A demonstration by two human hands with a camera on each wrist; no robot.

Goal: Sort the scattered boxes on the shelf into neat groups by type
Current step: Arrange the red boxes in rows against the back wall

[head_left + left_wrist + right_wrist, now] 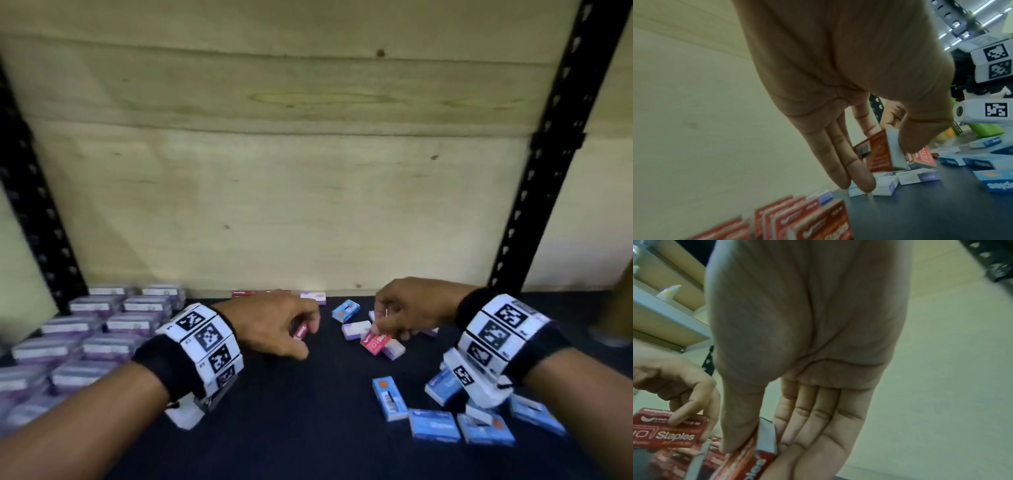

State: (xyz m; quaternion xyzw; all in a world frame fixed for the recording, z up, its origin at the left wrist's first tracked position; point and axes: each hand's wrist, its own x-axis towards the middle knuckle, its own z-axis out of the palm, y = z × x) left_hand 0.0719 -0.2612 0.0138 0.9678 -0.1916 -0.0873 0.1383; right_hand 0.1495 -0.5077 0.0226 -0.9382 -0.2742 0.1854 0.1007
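Note:
Small staple boxes in red, blue and purple-white lie on a dark shelf. My left hand pinches a red box between thumb and index finger, lifted off the shelf; the left wrist view shows that red box tilted on edge. Just to its right, my right hand pinches another red staples box low over a purple-white box. The right wrist view shows this red box between thumb and fingers. A row of upright red boxes stands by the back wall.
Wrapped purple-white packs fill the shelf's left side in rows. Several blue boxes lie scattered at the front right, with one more blue box and purple-white boxes near the back. Black uprights flank the plywood back wall.

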